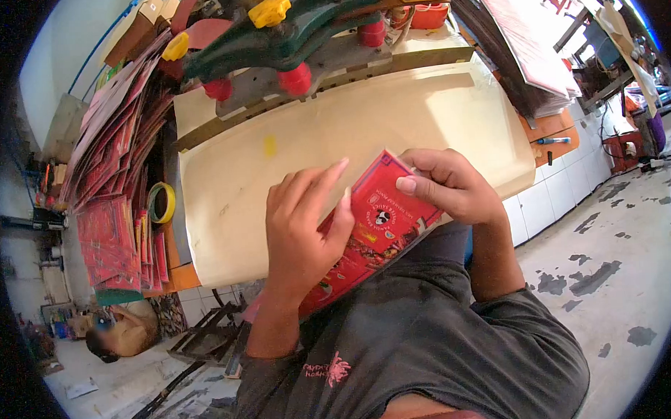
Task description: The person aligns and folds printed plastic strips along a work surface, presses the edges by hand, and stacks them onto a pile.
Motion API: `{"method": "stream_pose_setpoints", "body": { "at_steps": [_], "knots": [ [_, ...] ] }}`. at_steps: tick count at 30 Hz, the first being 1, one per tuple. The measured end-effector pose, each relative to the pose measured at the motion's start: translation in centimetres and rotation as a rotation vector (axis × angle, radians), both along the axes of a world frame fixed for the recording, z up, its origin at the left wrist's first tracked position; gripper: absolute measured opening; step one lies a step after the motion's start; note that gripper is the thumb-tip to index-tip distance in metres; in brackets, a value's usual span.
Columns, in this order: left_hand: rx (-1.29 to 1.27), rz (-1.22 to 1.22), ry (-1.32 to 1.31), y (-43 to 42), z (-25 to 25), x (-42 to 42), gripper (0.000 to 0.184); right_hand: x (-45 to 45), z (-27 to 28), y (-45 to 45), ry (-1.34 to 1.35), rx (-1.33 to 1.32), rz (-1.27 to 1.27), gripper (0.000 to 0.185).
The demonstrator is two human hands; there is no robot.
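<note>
A red printed card or packet, with a panda logo and food pictures, is held tilted in front of my dark shirt. My right hand pinches its upper right edge between thumb and fingers. Beside the left edge, my left hand has its fingers stretched out and the thumb apart. The left thumb is close to the card; I cannot tell whether it touches. The card's lower end is partly hidden behind my left wrist. Whether it is a single piece or a stack is unclear.
Beneath my hands lies a cream-covered worktable. A green machine part with red feet and yellow knobs stands at the back. Red printed sheets and yellow tape are left; stacked boards right. Another person is lower left.
</note>
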State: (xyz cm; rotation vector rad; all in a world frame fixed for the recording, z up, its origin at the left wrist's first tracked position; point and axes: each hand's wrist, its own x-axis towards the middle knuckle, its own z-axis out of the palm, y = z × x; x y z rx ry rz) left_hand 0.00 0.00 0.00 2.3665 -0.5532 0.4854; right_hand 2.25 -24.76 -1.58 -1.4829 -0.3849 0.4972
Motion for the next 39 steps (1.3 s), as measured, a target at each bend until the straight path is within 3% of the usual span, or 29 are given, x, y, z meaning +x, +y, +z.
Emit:
{"method": "stream_pose_setpoints", "body": {
  "at_steps": [5, 39],
  "knots": [
    [-0.044, -0.073, -0.01, -1.0, 1.0, 1.1, 0.026, -0.4, 0.7, 1.0, -0.306, -0.142, 0.014, 0.025],
    [-0.042, -0.074, -0.028, -1.0, 0.7, 1.9, 0.013, -0.6, 0.0, 1.2, -0.234, -0.167, 0.018, 0.025]
  ]
}}
